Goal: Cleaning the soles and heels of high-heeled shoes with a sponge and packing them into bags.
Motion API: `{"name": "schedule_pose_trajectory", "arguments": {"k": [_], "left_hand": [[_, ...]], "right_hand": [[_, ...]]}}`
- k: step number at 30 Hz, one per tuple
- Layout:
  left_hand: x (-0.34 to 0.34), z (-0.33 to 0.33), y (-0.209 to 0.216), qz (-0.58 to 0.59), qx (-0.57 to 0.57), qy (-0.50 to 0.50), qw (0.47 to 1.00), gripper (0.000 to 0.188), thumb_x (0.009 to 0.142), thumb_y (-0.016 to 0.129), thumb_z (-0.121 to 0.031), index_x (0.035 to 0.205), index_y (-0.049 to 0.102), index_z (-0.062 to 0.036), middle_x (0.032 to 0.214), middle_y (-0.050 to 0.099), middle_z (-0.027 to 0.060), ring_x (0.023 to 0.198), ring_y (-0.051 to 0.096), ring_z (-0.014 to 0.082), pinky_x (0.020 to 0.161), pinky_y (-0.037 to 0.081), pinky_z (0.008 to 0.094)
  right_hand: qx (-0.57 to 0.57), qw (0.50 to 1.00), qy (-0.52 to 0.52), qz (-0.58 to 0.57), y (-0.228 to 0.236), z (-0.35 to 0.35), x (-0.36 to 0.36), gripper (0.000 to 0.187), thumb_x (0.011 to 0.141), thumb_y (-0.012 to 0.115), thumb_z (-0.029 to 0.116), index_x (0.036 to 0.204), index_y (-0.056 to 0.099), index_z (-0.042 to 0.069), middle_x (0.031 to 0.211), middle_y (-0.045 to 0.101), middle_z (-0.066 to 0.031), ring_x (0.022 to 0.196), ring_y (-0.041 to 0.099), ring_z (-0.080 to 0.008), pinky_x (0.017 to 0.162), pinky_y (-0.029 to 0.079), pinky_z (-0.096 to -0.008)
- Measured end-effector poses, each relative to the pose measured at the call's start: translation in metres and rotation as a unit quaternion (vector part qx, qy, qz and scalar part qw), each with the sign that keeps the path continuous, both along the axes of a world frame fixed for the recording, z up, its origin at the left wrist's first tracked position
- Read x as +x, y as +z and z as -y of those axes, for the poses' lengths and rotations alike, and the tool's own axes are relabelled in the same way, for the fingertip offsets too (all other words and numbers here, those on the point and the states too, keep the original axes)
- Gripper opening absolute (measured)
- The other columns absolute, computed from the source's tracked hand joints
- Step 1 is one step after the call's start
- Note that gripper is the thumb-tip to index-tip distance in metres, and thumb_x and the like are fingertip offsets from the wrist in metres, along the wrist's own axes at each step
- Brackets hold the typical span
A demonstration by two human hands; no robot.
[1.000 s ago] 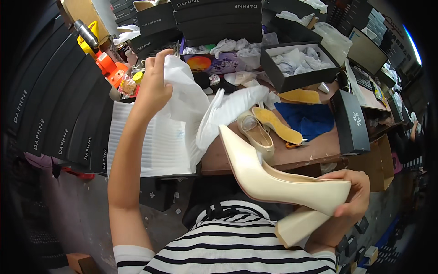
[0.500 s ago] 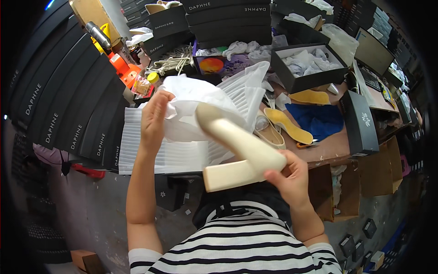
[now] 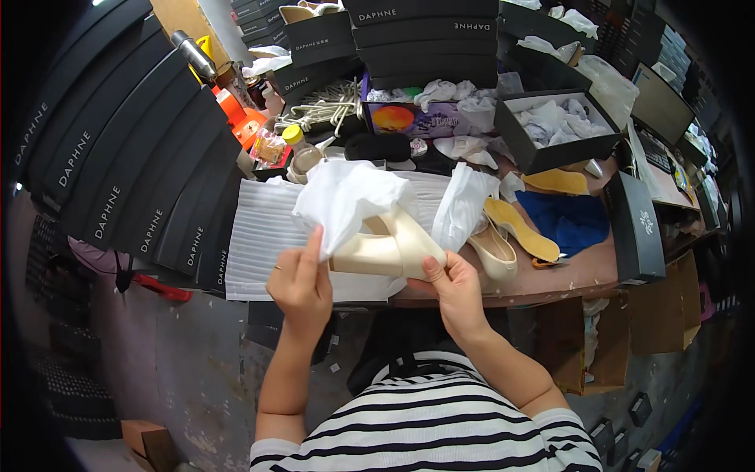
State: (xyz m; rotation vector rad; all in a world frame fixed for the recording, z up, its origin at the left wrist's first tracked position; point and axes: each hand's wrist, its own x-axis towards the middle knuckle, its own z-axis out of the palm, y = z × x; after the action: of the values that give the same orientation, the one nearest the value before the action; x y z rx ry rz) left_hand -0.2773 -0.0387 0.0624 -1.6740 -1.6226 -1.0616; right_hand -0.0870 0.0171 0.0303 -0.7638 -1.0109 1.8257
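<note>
A cream block-heeled shoe point(image 3: 409, 250) is held in front of me above the table's near edge. My right hand point(image 3: 458, 295) pinches it at the back end, thumb on top. Thin white wrapping point(image 3: 350, 193) hangs over its far part and hides the toe. My left hand point(image 3: 303, 279) is closed on the lower edge of that wrapping, close to the tip of the heel. Beneath lies a white ribbed packing sheet point(image 3: 263, 236). Just right of the held shoe rests another cream shoe point(image 3: 495, 256) on the table.
Stacked black shoeboxes point(image 3: 134, 165) rise at the left. Yellow insoles point(image 3: 521, 228) and a blue cloth point(image 3: 562, 216) lie at the right, near an upright black box point(image 3: 635, 228). Behind stand an open box with crumpled paper point(image 3: 570, 156) and a yellow-capped bottle point(image 3: 303, 153).
The held shoe has moved away from my body, and its toe has gone under the wrapping. My left hand has come down and right, toward the heel. The view has shifted somewhat.
</note>
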Motion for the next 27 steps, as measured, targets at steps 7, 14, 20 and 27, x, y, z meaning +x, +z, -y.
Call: {"name": "schedule_pose_trajectory", "arguments": {"k": [7, 14, 20, 27], "left_hand": [[0.031, 0.03, -0.028, 0.002, -0.008, -0.15, 0.989, 0.038, 0.062, 0.058, 0.006, 0.1, 0.063, 0.0074, 0.06, 0.044, 0.0047, 0.046, 0.043, 0.0183, 0.042, 0.035, 0.0289], [0.002, -0.004, 0.004, -0.093, 0.188, -0.14, 0.968, 0.072, 0.071, 0.041, -0.077, 0.123, 0.047, -0.0277, 0.115, 0.046, 0.0107, 0.113, 0.039, 0.0354, 0.1, 0.027, 0.0571], [-0.032, -0.062, 0.081, -0.135, 0.189, -0.156, 0.96, 0.026, 0.063, 0.068, -0.003, 0.088, 0.068, -0.0038, 0.076, 0.063, 0.0067, 0.061, 0.059, 0.0184, 0.052, 0.049, 0.0288], [-0.043, -0.071, 0.085, 0.372, 0.085, -0.108, 0.918, 0.037, 0.084, 0.066, -0.027, 0.065, 0.058, 0.0033, 0.06, 0.055, -0.005, 0.056, 0.043, 0.0008, 0.049, 0.032, 0.0195]], "right_hand": [[0.012, 0.997, -0.067, -0.039, -0.019, -0.021, -0.022, 0.012, 0.09, 0.053, 0.007, 0.097, 0.054, -0.002, 0.094, 0.062, -0.0062, 0.085, 0.059, -0.0114, 0.08, 0.048, -0.0259], [0.072, 0.996, -0.004, -0.046, 0.012, -0.024, -0.019, 0.024, 0.087, 0.051, -0.002, 0.111, 0.053, -0.005, 0.102, 0.061, -0.0063, 0.092, 0.056, -0.0113, 0.082, 0.044, -0.0234], [0.48, 0.859, 0.011, 0.176, 0.093, -0.064, -0.001, 0.056, 0.081, 0.064, 0.038, 0.116, 0.049, -0.004, 0.095, 0.062, -0.0108, 0.083, 0.056, -0.0172, 0.079, 0.04, -0.0306], [0.471, 0.875, -0.081, 0.074, 0.175, -0.12, -0.019, 0.017, 0.081, 0.065, 0.012, 0.09, 0.061, -0.002, 0.074, 0.061, -0.0042, 0.063, 0.054, -0.0095, 0.061, 0.042, -0.021]]}}
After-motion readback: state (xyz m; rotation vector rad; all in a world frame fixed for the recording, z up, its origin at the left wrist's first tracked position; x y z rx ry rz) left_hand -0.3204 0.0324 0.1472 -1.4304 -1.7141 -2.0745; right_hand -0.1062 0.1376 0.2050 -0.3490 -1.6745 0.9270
